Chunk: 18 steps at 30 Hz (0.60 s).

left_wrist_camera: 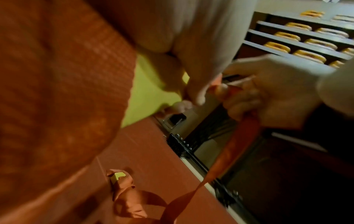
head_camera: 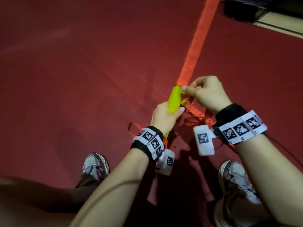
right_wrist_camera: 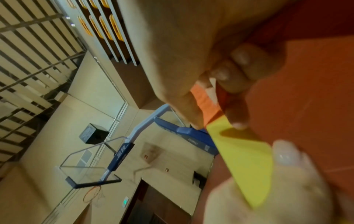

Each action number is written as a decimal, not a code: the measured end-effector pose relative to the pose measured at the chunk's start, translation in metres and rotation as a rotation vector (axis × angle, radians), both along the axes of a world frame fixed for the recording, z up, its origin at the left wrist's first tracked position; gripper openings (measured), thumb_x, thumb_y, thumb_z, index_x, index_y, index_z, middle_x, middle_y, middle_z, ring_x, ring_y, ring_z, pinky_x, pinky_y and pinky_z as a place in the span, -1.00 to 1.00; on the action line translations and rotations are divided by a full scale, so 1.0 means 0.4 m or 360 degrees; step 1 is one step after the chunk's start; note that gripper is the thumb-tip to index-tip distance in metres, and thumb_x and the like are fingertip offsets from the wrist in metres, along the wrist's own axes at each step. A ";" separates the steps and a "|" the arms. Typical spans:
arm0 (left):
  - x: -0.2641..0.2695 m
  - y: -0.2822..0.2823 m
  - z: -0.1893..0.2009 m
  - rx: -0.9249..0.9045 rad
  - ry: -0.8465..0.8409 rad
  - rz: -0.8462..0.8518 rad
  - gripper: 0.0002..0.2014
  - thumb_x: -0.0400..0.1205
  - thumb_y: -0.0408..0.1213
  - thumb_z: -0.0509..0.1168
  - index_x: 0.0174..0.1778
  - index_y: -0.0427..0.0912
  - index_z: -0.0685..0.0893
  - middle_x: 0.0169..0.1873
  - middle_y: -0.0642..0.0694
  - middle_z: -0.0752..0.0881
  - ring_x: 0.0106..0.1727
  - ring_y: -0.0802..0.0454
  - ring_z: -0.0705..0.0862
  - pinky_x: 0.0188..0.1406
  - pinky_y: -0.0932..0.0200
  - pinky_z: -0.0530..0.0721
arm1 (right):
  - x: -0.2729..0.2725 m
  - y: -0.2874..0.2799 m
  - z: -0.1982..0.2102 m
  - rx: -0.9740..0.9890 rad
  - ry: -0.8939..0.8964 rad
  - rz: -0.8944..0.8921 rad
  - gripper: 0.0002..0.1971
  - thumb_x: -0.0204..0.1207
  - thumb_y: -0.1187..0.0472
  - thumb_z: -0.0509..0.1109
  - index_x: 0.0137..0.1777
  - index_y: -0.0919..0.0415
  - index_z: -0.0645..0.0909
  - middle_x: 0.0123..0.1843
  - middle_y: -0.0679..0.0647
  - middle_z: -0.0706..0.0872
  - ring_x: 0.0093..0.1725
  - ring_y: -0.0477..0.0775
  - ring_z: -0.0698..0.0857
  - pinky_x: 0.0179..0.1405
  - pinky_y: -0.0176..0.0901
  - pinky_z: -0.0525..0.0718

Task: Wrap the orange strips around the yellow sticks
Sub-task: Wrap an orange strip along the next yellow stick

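Left hand: the left hand [head_camera: 164,117] is wrapped round the lower part of the yellow stick [head_camera: 60,99], fingers curled about it and the thumb pressed along its right face; the stick's near end pokes out below the wrist
Yellow stick: a flat, bright yellow piece held tilted above the floor, its far end leaning up and right toward the other hand; small hook-like tabs stand out from its right edge
Right hand: the right hand [head_camera: 208,94] is closed in a pinch just right of the stick's far end, thumb and forefinger clamped on the orange strip [head_camera: 195,51] right where it meets the stick; the remaining fingers are curled in
Strip against fingers: in the right wrist view the orange strip [right_wrist_camera: 206,98] lies flat between the thumb and the fingertips [right_wrist_camera: 222,74], touching the yellow stick [right_wrist_camera: 247,159] at its top edge
Orange strip: from the pinch it runs taut and straight away across the red floor [head_camera: 82,63] to the far right, where it leaves the picture
Loose strip: more orange strip hangs bunched and looped beneath both hands, between the shoes [head_camera: 95,164]
Second stick: in the left wrist view another yellow stick [left_wrist_camera: 117,176] lies on the floor, far below the hands, with orange strip bunched around it
Wrists: both carry black bands with white marker tags [head_camera: 241,129]
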<state>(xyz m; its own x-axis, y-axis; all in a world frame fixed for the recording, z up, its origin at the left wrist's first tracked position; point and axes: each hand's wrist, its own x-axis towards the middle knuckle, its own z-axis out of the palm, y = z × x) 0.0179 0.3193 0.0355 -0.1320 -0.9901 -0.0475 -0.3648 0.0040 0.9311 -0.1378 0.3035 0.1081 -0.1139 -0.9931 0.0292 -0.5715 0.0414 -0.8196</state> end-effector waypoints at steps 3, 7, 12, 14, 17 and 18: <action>-0.037 0.021 -0.001 -0.0215 -0.0555 -0.0003 -0.74 0.77 -0.15 0.26 0.24 -0.26 0.56 0.11 -0.36 0.74 0.15 -0.45 0.67 0.02 -0.21 0.55 | 0.036 0.004 -0.030 -0.0078 0.0054 -0.0190 -0.52 0.42 -0.16 0.61 -0.24 0.33 0.69 -0.52 -0.05 0.73 -0.54 -0.20 0.58 -0.44 -0.34 0.52; -0.058 0.044 -0.020 -0.0391 -0.0866 0.0089 -0.55 0.75 -0.32 0.23 0.55 -0.33 0.37 0.24 -0.32 0.57 0.21 -0.38 0.62 0.11 -0.22 0.51 | 0.044 0.010 -0.058 -0.0057 -0.0025 -0.0270 -0.53 0.43 -0.17 0.60 -0.27 0.30 0.68 -0.70 -0.19 0.55 -0.62 -0.19 0.47 -0.43 -0.26 0.45; -0.030 0.042 -0.030 -0.0531 -0.1074 0.0171 -0.38 0.65 -0.33 0.35 0.64 -0.30 0.33 0.22 -0.29 0.55 0.18 -0.32 0.58 0.12 -0.20 0.51 | 0.046 0.009 -0.068 0.0015 -0.0397 -0.0355 -0.71 0.46 0.06 0.62 -0.35 0.16 0.64 -0.41 0.05 0.83 -0.42 -0.08 0.68 -0.22 -0.12 0.63; -0.020 0.030 -0.029 -0.0460 -0.0754 0.0182 -0.49 0.67 -0.30 0.36 0.53 -0.23 0.41 0.23 -0.27 0.57 0.24 -0.34 0.58 0.16 -0.22 0.52 | 0.053 0.013 -0.061 0.0035 -0.0530 -0.0320 -0.74 0.48 0.17 0.61 -0.33 0.17 0.61 -0.34 0.22 0.83 -0.50 -0.09 0.61 -0.40 -0.24 0.54; -0.008 0.013 -0.017 -0.0264 -0.0284 0.0219 -0.62 0.62 -0.31 0.38 0.33 -0.11 0.47 0.13 -0.18 0.67 0.16 -0.30 0.64 0.12 -0.14 0.55 | 0.056 0.024 -0.029 0.0054 -0.0749 -0.0231 -0.81 0.60 0.37 0.45 -0.25 0.31 0.59 -0.22 0.41 0.78 -0.70 -0.22 0.44 -0.69 -0.41 0.33; -0.006 0.011 -0.011 -0.0214 -0.0228 0.0244 -0.65 0.61 -0.32 0.37 0.29 -0.08 0.47 0.05 -0.15 0.69 0.09 -0.30 0.65 0.06 -0.12 0.56 | 0.053 0.025 -0.019 0.0059 -0.0808 -0.0214 -0.81 0.62 0.42 0.41 -0.25 0.33 0.57 -0.24 0.41 0.76 -0.73 -0.20 0.41 -0.73 -0.39 0.31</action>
<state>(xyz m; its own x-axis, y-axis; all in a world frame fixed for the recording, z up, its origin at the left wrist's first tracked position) 0.0153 0.3239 0.0310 0.0186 -0.9967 0.0788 -0.4990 0.0590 0.8646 -0.1167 0.3134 0.1005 -0.2312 -0.9680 -0.0976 -0.0903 0.1212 -0.9885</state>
